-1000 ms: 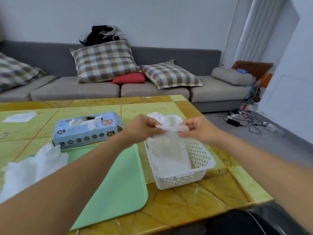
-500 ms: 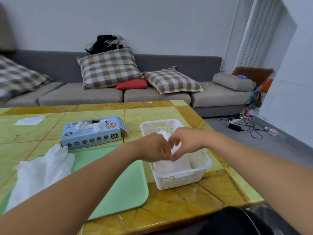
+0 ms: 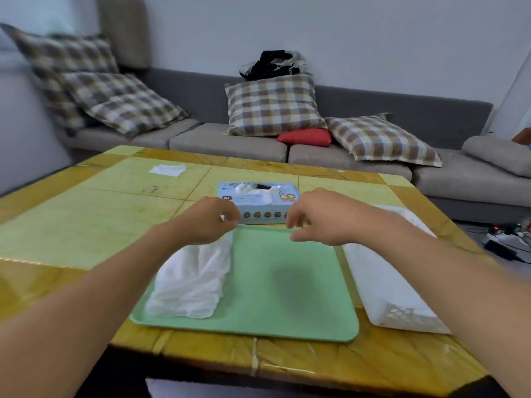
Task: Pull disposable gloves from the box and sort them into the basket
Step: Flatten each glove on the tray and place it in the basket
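Both forearms are reaching forward over the worktop (image 3: 86, 225), backs of the hands turned up. The left hand (image 3: 208, 219) is hovering at the far left corner of the green tray (image 3: 287, 282), its fingers curled loosely downward just above the pile of white gloves (image 3: 192, 277); a small white bit is showing at its fingertips, but whether it is pinching a glove cannot be told. The right hand (image 3: 319, 216) is hanging above the tray's far edge, fingers relaxed and drooping, holding nothing. The two hands are sitting apart, level with each other, both just in front of the glove box (image 3: 258, 201).

One blue glove box is lying flat beyond the tray, with white glove material poking out of its top opening. One white basket (image 3: 388, 285) is standing just right of the tray, partly hidden behind the right forearm, with something white lying in it. One heap of gloves is resting on the tray's left half. One loose white sheet (image 3: 168, 170) is lying far off on the worktop's left side. Behind, a grey sofa (image 3: 230, 142) is carrying four checked cushions and one red cushion (image 3: 306, 137)
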The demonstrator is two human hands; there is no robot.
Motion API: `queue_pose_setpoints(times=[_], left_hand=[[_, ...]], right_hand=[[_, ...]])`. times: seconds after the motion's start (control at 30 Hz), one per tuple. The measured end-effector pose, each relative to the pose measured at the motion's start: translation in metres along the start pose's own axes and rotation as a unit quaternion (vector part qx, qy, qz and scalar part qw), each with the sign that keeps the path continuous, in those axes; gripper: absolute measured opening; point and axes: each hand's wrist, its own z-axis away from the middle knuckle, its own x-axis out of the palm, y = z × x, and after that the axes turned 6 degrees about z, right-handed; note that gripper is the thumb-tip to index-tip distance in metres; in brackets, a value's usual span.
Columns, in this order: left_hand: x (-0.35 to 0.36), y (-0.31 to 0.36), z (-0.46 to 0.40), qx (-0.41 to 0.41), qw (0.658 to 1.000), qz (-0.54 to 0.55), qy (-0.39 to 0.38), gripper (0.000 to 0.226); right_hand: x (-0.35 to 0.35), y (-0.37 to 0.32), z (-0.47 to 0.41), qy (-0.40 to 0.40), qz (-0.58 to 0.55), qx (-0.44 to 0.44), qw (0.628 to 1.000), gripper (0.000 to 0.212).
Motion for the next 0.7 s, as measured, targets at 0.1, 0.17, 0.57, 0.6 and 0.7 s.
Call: queue_pose_setpoints(times=[0.1,0.17,0.57,0.6,0.7], left_hand=[[-0.024,-0.053,0.035,-0.068,0.997,-0.014,0.037,0.013],[-0.032,-0.076,0.055,-0.092,0.996,-0.011,0.006,0.017],[-0.041,-0.085,0.069,-0.064,0.986,0.025,-0.155,0.115],[-0.038,-0.081,0.063,-0.054,0.986,0.019,-0.153,0.114],[-0.025,-0.072,0.047,-0.030,0.989,0.015,-0.147,0.092]], right_hand=[[0.028,-0.084,-0.046,-0.051,-0.143,-0.113,0.982,0.039],[0.058,-0.123,-0.072,-0.082,-0.127,-0.136,0.979,0.050],[0.052,-0.077,-0.078,-0.059,-0.355,-0.058,0.931,0.014],[0.050,-0.069,-0.075,-0.069,-0.398,-0.036,0.914,0.014],[0.047,-0.047,-0.063,-0.110,-0.481,-0.028,0.869,0.013]])
